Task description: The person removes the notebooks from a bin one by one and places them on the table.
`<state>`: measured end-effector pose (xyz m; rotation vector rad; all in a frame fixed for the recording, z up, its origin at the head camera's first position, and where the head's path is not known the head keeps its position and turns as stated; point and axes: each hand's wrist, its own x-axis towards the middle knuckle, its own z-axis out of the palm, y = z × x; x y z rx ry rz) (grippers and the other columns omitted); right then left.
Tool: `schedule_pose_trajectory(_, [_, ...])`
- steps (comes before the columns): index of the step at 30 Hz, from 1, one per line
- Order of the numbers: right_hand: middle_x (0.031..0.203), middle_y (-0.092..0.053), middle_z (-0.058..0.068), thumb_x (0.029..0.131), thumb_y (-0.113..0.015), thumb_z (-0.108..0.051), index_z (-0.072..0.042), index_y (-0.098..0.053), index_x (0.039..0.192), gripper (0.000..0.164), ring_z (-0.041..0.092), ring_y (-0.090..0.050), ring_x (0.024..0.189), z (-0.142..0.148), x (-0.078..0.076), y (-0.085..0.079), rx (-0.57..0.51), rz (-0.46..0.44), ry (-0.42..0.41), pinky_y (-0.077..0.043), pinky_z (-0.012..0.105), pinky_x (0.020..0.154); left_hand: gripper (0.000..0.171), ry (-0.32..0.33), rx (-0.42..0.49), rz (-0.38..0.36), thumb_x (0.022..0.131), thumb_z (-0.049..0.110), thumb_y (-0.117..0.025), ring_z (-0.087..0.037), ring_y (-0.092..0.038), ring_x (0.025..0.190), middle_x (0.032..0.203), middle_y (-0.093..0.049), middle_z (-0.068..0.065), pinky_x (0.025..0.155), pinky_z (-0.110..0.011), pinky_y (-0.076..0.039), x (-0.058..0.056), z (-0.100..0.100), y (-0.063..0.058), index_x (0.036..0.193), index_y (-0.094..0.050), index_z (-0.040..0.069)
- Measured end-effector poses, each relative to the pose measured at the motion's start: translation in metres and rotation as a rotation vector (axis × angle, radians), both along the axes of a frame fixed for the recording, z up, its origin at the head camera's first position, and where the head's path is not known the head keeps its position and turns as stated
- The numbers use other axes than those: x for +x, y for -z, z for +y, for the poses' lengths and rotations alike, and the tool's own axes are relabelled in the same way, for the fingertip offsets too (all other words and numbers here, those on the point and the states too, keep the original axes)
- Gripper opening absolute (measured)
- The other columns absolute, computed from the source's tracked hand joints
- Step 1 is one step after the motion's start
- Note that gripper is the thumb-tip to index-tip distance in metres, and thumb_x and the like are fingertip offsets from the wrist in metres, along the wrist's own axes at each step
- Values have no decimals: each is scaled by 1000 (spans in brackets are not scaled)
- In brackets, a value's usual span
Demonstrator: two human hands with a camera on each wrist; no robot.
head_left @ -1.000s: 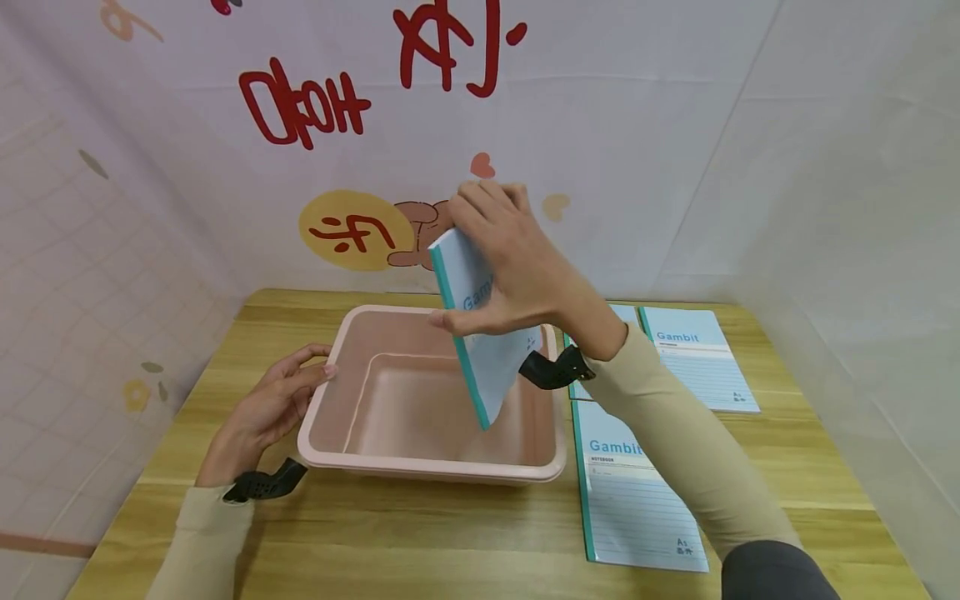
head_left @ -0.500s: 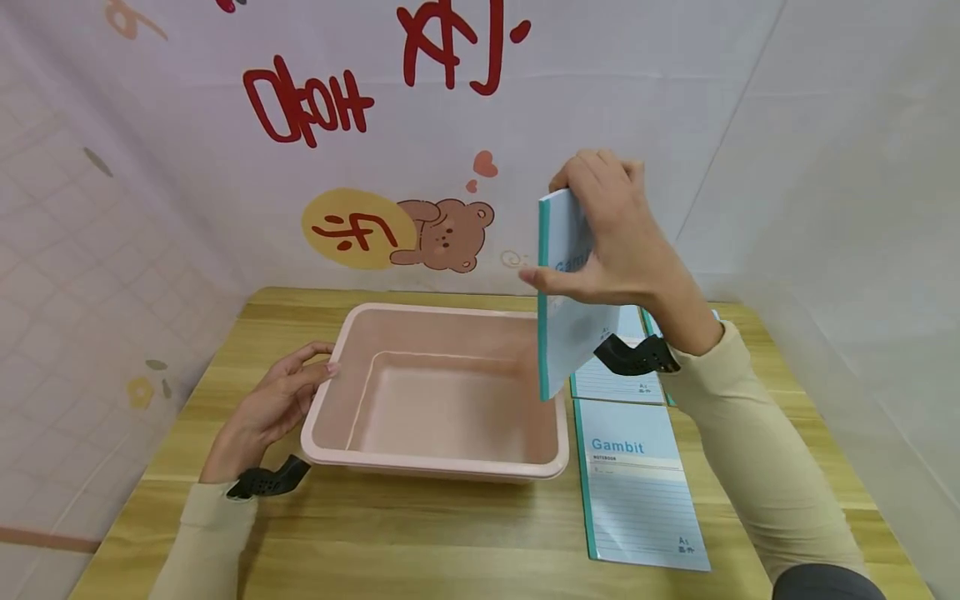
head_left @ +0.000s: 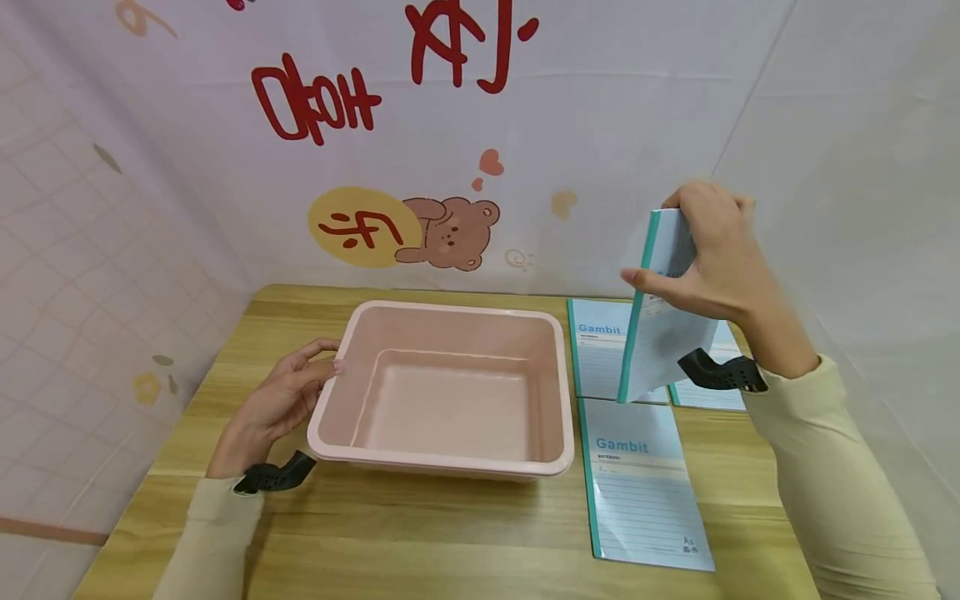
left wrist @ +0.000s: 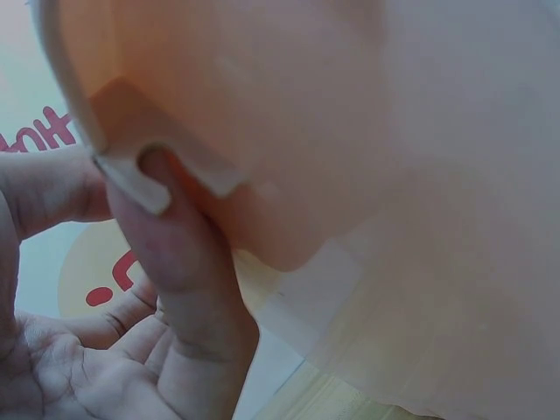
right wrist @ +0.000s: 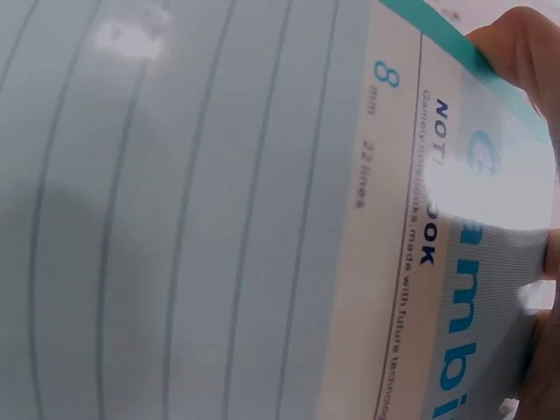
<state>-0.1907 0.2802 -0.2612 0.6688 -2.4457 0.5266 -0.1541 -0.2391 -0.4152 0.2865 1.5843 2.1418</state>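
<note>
In the head view my right hand grips a light blue notebook by its upper part, holding it upright over the right side of the table. The thumb reaches across its teal spine. Up close in the right wrist view, the cover shows printed lines and lettering. My left hand pinches the left rim of a pink plastic basin, thumb and index finger on the edge in the left wrist view. Nothing lies inside the basin.
Three more notebooks lie flat right of the basin: a front one, a back one and a far right one partly hidden behind the held notebook. The wooden table meets a printed white wall cloth at its back edge.
My right hand has carried the notebook rightward, from over the basin to over the notebooks on the table, lowering it slightly at the end. The left hand stays at the basin's rim.
</note>
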Motion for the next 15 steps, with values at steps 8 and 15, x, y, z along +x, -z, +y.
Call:
schedule_pose_trajectory(8, [94,-53,10,69,-87,-39,-1,-54,107,63,27,-41,92,47,15,27,52,-127,137,-17,49,80,18,-25,-30,5,107,5,-49,-13,-75,82,96,-74,-2,67,-30,-63,-1,2,-1,124,-50,10])
schedule_pose_trajectory(15, [88,-53,9,73,-86,-43,-6,-53,101,57,25,-42,89,77,28,64,101,-250,222,-18,51,78,18,-8,-6,-3,107,4,-47,-13,-76,83,97,-75,-2,69,-31,-63,2,-2,-2,124,-48,9])
